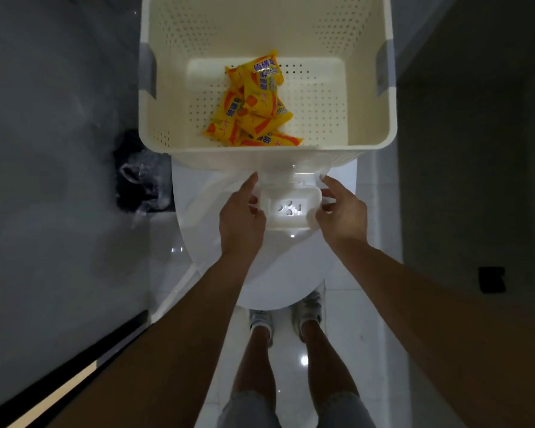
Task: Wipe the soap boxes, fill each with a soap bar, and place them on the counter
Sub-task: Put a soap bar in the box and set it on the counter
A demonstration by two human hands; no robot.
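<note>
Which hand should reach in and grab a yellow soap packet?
Probably the left hand. The soap packets lie left of centre in the basket, closer to it, and the right hand can keep holding the open soap box.

You stand in a home bathroom: a white toilet [269, 273] on glossy tiles [352, 335], a bagged bin [139, 180] just beside the toilet.

Both hands, left hand [241, 211] and right hand [343, 211], hold an open soap box [289, 208] below a basket [368, 118] of wrapped soap bars [254, 106].
</note>
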